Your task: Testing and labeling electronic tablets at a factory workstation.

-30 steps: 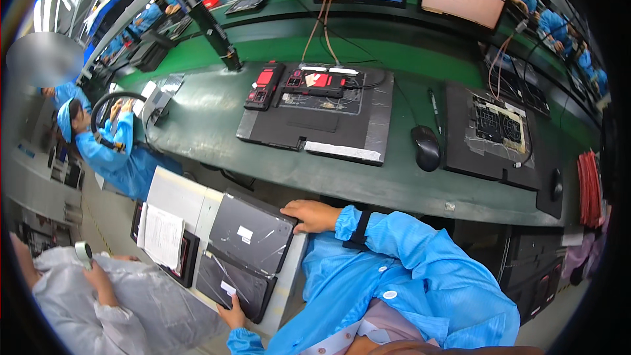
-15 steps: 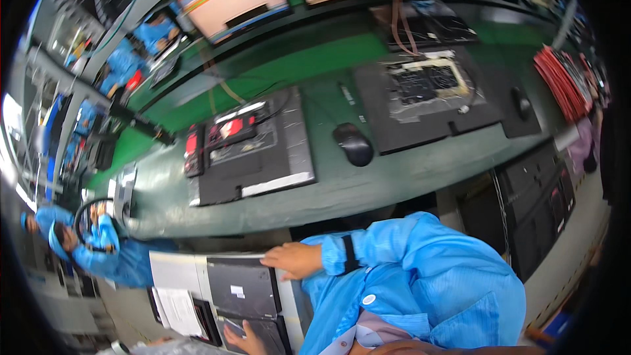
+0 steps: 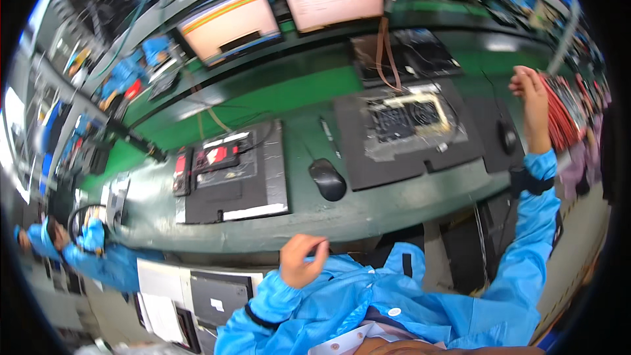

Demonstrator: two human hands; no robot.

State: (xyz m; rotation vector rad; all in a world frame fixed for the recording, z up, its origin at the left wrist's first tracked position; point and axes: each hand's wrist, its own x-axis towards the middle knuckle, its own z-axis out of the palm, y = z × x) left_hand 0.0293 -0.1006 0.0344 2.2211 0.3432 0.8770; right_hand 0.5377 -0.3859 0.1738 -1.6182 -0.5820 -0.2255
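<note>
My left hand (image 3: 303,261) hovers just off the near edge of the green bench (image 3: 309,223), its fingers curled in toward the thumb and nothing visible in them. Stretched out to the far right, my right hand (image 3: 531,95) is beside a stack of red sheets or bags (image 3: 562,115). Its fingers are bent together, and whether they hold anything is hidden. Below my left hand, flat dark laptop-like cases (image 3: 220,297) lie on a pale surface, partly covered by my sleeve. A black mouse (image 3: 327,179) lies ahead on the bench.
Two dark boards (image 3: 263,194) carry electronics, the right one with an exposed assembly (image 3: 414,121). Between them lies a pen-like tool (image 3: 330,137). Two monitors (image 3: 230,26) stand behind. Another mouse (image 3: 507,137) is at right. Co-workers in blue (image 3: 105,260) are at left.
My right hand has left the dark cases at lower left and swung far right to the red stack. My left hand now shows at the bench edge. A hand over the lower case is gone from view.
</note>
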